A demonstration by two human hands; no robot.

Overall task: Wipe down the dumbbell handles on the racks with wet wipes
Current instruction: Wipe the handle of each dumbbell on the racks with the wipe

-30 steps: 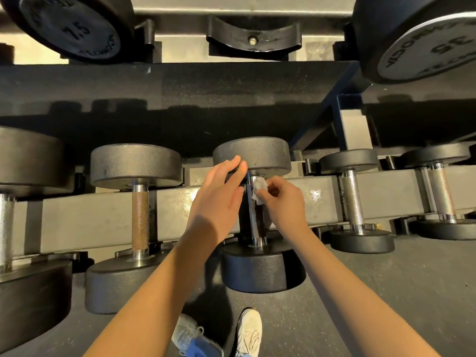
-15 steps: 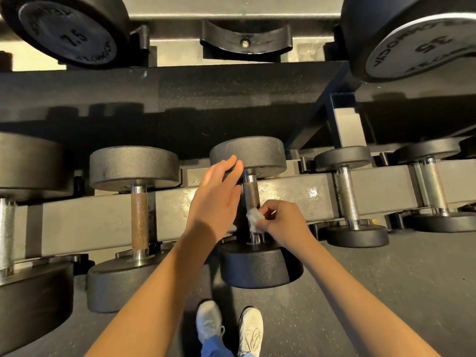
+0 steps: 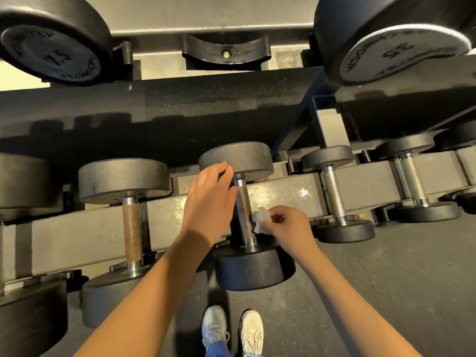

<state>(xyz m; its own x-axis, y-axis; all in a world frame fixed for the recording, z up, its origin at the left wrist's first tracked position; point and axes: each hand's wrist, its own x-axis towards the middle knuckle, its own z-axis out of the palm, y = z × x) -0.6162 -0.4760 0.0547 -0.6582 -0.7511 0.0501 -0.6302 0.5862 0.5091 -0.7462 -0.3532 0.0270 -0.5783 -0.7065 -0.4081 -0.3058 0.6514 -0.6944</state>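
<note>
fingers (image 3: 273,217) of r hand (image 3: 286,225) pinch wipe (image 3: 259,219) to handle (image 3: 243,205), mid-rub; l hand (image 3: 209,202) prob grips dumbbell head (image 3: 239,157); nxt: rub far side.

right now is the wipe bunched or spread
Bunched: the wipe is a small wad pinched in the right hand by the handle.

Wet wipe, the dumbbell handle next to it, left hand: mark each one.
wet wipe (image 3: 260,218), head view, white wad beside the bar.
handle (image 3: 243,210), head view, knurled middle of the bar.
left hand (image 3: 206,202), head view, back of the hand.
</note>
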